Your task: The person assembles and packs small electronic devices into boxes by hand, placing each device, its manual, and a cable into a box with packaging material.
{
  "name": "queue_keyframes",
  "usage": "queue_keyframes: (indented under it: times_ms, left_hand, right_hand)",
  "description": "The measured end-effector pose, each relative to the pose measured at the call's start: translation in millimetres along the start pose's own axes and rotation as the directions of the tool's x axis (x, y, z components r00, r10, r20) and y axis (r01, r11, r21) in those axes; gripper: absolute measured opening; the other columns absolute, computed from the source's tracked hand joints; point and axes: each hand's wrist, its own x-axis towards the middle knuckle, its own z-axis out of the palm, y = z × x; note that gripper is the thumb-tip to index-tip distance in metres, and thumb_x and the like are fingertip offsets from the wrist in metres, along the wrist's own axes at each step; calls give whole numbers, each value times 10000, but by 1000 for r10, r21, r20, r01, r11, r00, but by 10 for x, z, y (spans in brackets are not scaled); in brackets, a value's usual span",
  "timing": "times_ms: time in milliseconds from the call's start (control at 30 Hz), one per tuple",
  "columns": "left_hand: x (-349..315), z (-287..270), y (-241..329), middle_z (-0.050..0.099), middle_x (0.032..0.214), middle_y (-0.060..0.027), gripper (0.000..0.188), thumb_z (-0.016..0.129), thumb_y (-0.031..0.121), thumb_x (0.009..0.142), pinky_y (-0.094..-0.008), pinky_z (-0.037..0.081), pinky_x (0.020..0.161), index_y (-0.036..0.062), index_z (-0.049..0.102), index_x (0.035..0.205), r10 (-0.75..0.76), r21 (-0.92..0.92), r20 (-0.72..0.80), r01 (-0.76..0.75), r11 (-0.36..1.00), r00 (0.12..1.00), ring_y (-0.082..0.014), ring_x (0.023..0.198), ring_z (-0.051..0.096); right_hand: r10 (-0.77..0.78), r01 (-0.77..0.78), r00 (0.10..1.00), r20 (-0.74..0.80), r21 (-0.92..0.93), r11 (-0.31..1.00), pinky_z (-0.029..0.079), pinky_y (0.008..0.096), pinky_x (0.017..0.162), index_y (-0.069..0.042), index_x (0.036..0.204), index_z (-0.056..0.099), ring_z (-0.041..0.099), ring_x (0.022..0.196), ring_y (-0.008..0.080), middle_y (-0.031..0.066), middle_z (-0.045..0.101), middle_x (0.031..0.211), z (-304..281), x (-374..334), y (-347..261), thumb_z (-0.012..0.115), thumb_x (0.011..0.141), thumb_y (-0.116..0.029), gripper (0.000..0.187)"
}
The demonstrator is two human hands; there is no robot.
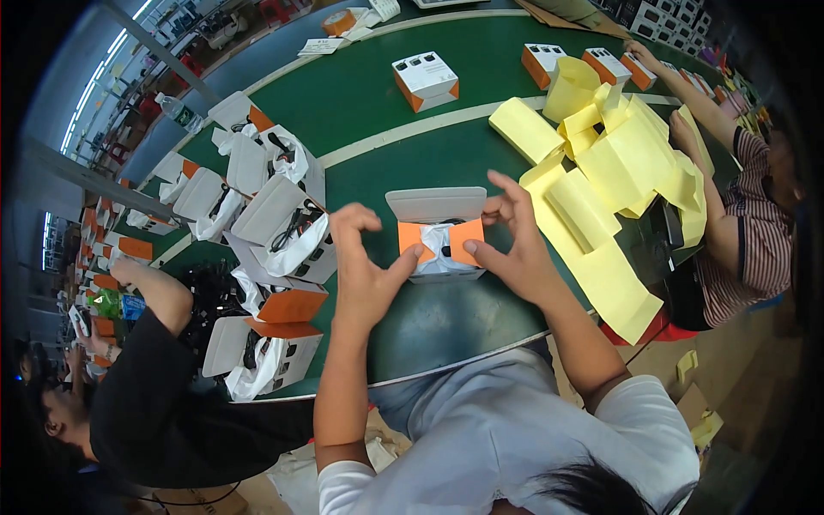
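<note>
Directly before me on the green table stands a small white box [435,206] with its lid raised and its orange side flaps [468,232] folded partly inward. White wrapping [435,246] and a bit of something black show between the flaps. The thumb of my left hand [362,268] presses the left flap, while its fingers are apart from the box, bent in the air. My right hand [519,249] has its thumb on the right flap; the fingers are spread beside the lid. Neither hand is wrapped round the box.
Several open boxes [296,232] with white wrapping and black cables stand at my left, beside a co-worker in black [172,403]. Yellow paper sheets [592,215] lie at my right, near another person in a striped shirt [760,232]. A closed box [427,80] stands farther back.
</note>
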Motion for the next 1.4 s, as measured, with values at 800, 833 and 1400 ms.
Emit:
queue_keyframes:
  times_ms: [800, 833, 1400]
  left_hand:
    - [-88, -111, -12, 651, 1370, -166, 311, 735, 81, 824, -479, 436, 1084, 57, 731, 1134, 358, -142, 325, -329, 933, 875, -413, 1304, 562]
    - [-112, -116, -6, 651, 1370, -166, 311, 735, 81, 824, -479, 436, 1084, 57, 731, 1134, 359, -142, 325, -330, 933, 875, -413, 1304, 562]
    - [-338, 257, -15, 710, 1183, -34, 262, 837, 159, 759, -484, 469, 1038, 123, 759, 1007, 511, 129, 100, -521, 844, 854, -274, 1166, 618]
  right_hand:
    - [-67, 138, 974, 215, -335, 932, 553, 357, 840, -121, 1134, 731, 664, 1088, 303, 174, 581, 1393, -84, -143, -199, 807, 854, -209, 303]
    - [-68, 139, 974, 214, -335, 932, 553, 357, 840, -121, 1134, 731, 664, 1088, 303, 174, 581, 1393, -90, -150, -188, 807, 854, -209, 303]
    - [-407, 456, 881, 240, -202, 867, 542, 438, 1009, -148, 1230, 628, 543, 1301, 421, 269, 387, 1544, -82, -263, 418, 823, 827, -111, 449]
